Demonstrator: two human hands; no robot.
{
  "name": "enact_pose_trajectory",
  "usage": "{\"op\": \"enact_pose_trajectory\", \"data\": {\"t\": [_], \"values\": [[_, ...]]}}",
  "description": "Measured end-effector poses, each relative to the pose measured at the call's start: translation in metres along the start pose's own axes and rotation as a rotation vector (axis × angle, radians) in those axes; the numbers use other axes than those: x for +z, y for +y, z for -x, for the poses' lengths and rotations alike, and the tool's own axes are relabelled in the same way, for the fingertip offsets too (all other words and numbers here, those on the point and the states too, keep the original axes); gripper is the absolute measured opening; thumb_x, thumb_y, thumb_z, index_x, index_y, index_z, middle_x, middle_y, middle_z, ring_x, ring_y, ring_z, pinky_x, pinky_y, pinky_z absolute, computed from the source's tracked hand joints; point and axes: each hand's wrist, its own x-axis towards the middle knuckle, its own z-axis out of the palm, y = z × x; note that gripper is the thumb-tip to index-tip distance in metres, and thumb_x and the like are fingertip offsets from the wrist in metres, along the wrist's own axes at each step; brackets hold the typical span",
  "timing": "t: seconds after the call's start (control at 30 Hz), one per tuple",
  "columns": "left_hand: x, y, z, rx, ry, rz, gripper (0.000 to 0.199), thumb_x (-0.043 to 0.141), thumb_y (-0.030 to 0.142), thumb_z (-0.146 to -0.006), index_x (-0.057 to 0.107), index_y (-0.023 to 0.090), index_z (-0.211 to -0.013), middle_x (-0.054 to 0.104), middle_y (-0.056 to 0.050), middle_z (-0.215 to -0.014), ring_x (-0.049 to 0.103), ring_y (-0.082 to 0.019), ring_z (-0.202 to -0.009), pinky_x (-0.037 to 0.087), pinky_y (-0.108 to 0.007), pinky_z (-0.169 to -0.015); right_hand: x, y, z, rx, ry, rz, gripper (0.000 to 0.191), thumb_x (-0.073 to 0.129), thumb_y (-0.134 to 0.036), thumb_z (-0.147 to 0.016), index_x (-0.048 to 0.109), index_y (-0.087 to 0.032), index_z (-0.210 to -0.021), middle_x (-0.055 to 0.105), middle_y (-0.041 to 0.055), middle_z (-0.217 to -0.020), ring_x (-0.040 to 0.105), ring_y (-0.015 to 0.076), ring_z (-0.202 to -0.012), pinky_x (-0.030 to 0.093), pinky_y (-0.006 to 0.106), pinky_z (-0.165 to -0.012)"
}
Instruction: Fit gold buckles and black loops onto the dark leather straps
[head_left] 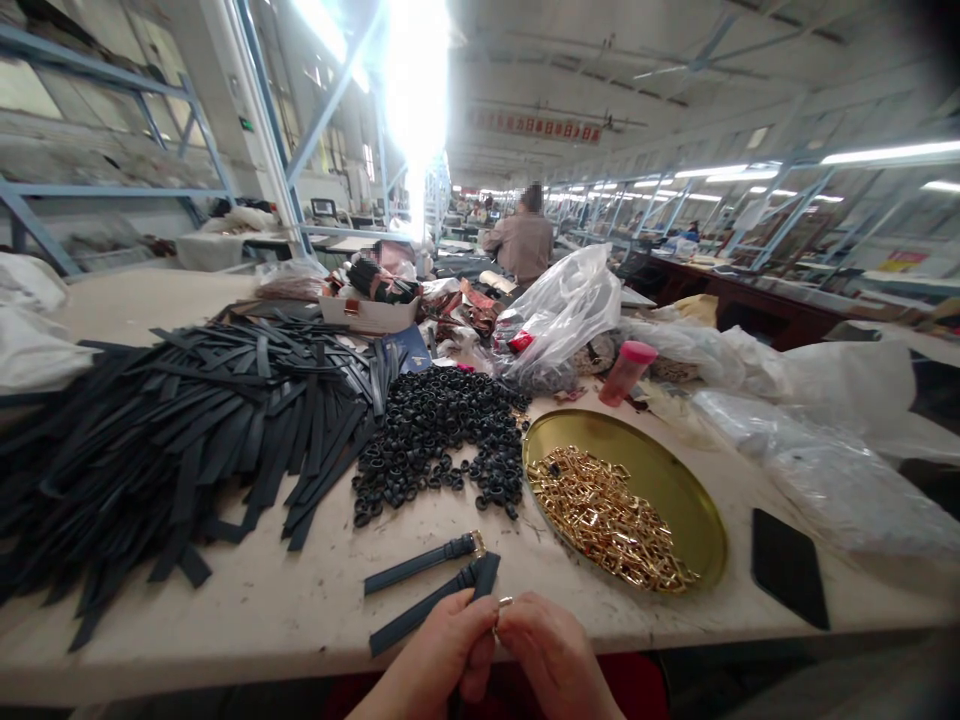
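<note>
Right at the near edge of the surface (322, 598), the left hand (454, 645) has its fingers clamped on a dark strap (487, 576). The strap's visible end points to about 1 o'clock, its long axis running back toward 7 o'clock under the fingers, where the grip hides it. The right hand (551, 640) has thumb and fingers together on a small gold buckle (505, 602), mostly covered, meeting the left fingertips.

Just beside, at 10 o'clock, lies an upper buckled strap (420, 565), its axis from 8 to 2 o'clock, buckle end toward 2. A lower strap (420, 610), at 9 o'clock, runs nearly parallel; its left tip lies near the front edge, while its right end passes behind the held strap.

Bare surface shows between this pair and the black loops (439, 430) at 11 o'clock. The heap of dark strips (180, 430) spreads at 10. At 2 o'clock the round tray (679, 475) carries gold buckles (600, 515), with a narrow strip of surface between its rim and the front edge. At 3 o'clock a black phone (789, 567) lies with its lower end close to that edge.
</note>
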Motion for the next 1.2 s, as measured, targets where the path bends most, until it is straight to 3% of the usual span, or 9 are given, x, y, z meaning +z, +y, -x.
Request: {"op": "enact_pose_trajectory", "data": {"t": [0.2,0.3,0.43,0.6,0.67,0.8,0.97,1.2], "values": [[-0.001,-0.007,-0.004,-0.089,-0.042,0.027,0.028,0.053,0.037,-0.069,0.040,0.018,-0.054,0.032,0.010,-0.036,0.023,-0.002,-0.030,0.013,-0.017,-0.034,-0.013,-0.009,-0.005,-0.252,-0.037,0.492,0.019,0.042,-0.018,-0.085,0.053,-0.020,-0.069,0.056,-0.0010,-0.050,0.047,0.0131,-0.046,0.030,0.026,-0.049],[0.000,-0.012,-0.006,-0.124,-0.048,0.060,0.028,0.053,0.036,-0.067,0.037,0.019,-0.051,0.032,0.010,-0.037,0.023,-0.002,-0.029,0.015,-0.017,-0.033,-0.014,-0.007,-0.002,-0.339,-0.017,0.617,0.018,0.044,-0.018,-0.084,0.052,-0.020,-0.068,0.055,-0.0007,-0.050,0.045,0.0142,-0.048,0.028,0.028,-0.051],[0.002,-0.017,-0.006,-0.144,-0.066,0.059,0.029,0.053,0.037,-0.065,0.037,0.020,-0.049,0.033,0.009,-0.036,0.025,-0.003,-0.029,0.015,-0.018,-0.032,-0.013,-0.002,0.005,-0.442,0.059,0.564,0.019,0.041,-0.016,-0.085,0.051,-0.019,-0.068,0.054,-0.0013,-0.051,0.043,0.0139,-0.050,0.029,0.028,-0.054],[0.008,-0.014,-0.001,-0.075,-0.027,0.092,0.024,0.053,0.038,-0.068,0.041,0.019,-0.058,0.033,0.011,-0.038,0.022,-0.002,-0.030,0.014,-0.017,-0.033,-0.015,-0.006,0.006,-0.138,0.072,0.285,0.020,0.043,-0.025,-0.086,0.052,-0.019,-0.070,0.050,0.0005,-0.064,0.048,0.0128,-0.060,0.036,0.023,-0.054],[0.010,-0.012,-0.001,-0.060,-0.019,0.080,0.024,0.052,0.037,-0.069,0.041,0.019,-0.058,0.033,0.011,-0.038,0.023,-0.002,-0.031,0.014,-0.017,-0.034,-0.015,-0.008,0.006,-0.134,0.097,0.259,0.023,0.039,-0.024,-0.088,0.053,-0.019,-0.070,0.049,0.0005,-0.064,0.048,0.0124,-0.060,0.036,0.022,-0.054],[0.011,-0.012,-0.002,-0.094,-0.047,0.059,0.029,0.052,0.038,-0.068,0.037,0.019,-0.052,0.032,0.010,-0.036,0.023,-0.002,-0.030,0.013,-0.017,-0.034,-0.014,-0.009,0.006,-0.343,0.185,0.415,0.029,0.034,-0.019,-0.090,0.053,-0.018,-0.068,0.052,0.0012,-0.061,0.044,0.0134,-0.058,0.033,0.026,-0.055],[0.012,-0.018,-0.003,-0.162,-0.064,0.152,0.031,0.056,0.036,-0.065,0.036,0.019,-0.049,0.031,0.011,-0.035,0.024,-0.002,-0.030,0.014,-0.016,-0.034,-0.021,-0.009,0.004,-0.591,0.147,0.540,0.029,0.033,-0.014,-0.089,0.057,-0.013,-0.072,0.055,0.0021,-0.061,0.045,0.0138,-0.058,0.031,0.029,-0.057],[0.012,-0.022,-0.008,-0.369,-0.081,0.336,0.030,0.059,0.029,-0.064,0.034,0.019,-0.051,0.031,0.011,-0.035,0.023,-0.001,-0.028,0.016,-0.012,-0.030,-0.031,-0.013,0.003,-0.722,0.035,0.648,0.032,0.033,-0.008,-0.086,0.057,-0.016,-0.067,0.054,0.0003,-0.058,0.043,0.0136,-0.055,0.031,0.031,-0.061]]}}
